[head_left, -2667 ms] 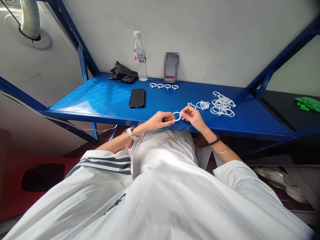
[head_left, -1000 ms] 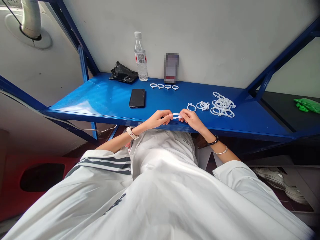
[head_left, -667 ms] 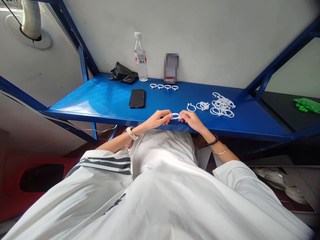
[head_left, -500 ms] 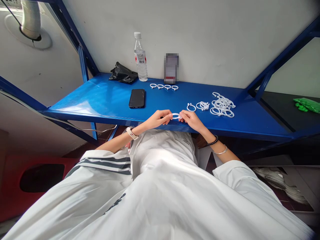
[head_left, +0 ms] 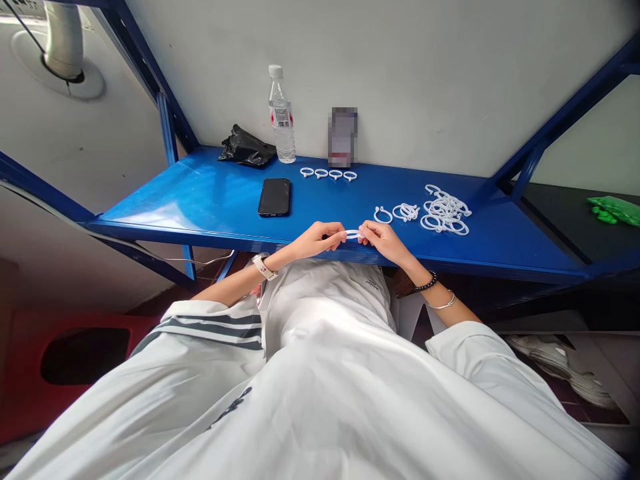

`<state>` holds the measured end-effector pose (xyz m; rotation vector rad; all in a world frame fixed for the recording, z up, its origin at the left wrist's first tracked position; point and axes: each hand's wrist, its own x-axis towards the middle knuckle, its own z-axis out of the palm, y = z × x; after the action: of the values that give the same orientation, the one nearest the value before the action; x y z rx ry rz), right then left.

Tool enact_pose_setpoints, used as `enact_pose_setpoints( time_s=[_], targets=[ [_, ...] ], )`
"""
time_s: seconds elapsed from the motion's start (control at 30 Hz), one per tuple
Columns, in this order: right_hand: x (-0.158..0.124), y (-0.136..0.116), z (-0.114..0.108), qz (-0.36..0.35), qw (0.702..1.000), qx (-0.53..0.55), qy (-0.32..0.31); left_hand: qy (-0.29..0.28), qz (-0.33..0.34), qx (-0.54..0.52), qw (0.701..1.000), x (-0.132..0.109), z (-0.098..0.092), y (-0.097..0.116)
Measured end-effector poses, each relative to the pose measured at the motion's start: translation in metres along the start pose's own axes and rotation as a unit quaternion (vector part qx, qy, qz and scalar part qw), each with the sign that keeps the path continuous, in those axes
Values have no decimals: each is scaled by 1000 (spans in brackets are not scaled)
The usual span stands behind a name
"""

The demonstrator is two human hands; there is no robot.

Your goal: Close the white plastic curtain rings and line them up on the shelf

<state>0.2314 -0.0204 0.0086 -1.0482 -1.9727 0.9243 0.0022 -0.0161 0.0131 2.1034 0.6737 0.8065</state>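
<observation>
Between my hands, over the front edge of the blue desk, is a white plastic ring. My left hand pinches its left side, and my right hand has its fingers closed on the right side, covering part of it. Just beyond my right hand lies an open white ring, with a small cluster of white rings beside it. A larger heap of white rings is farther right. Several white rings stand in a row toward the back.
A black phone lies left of centre. Along the wall are a black plastic bag, a water bottle and a blurred upright device. Blue metal posts frame the desk; a red stool is at lower left.
My hands have barely moved; the ring between them has tilted slightly. Everything on the desk lies as before.
</observation>
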Motion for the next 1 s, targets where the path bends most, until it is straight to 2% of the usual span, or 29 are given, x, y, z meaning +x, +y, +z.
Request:
enact_pose_setpoints(
  time_s=[0.37, 0.7, 1.0],
  targets=[
    [0, 1, -1, -8, 1000, 13, -2, -5, 11, 12, 1000, 0, -1, 2],
    [-4, -4, 2, -19, 999, 4, 46, -9, 3, -6, 1000, 1, -1, 3],
    [-2, 0, 2, -10, 998, 54, 27, -2, -6, -41, 999, 1, -2, 4]
  ],
)
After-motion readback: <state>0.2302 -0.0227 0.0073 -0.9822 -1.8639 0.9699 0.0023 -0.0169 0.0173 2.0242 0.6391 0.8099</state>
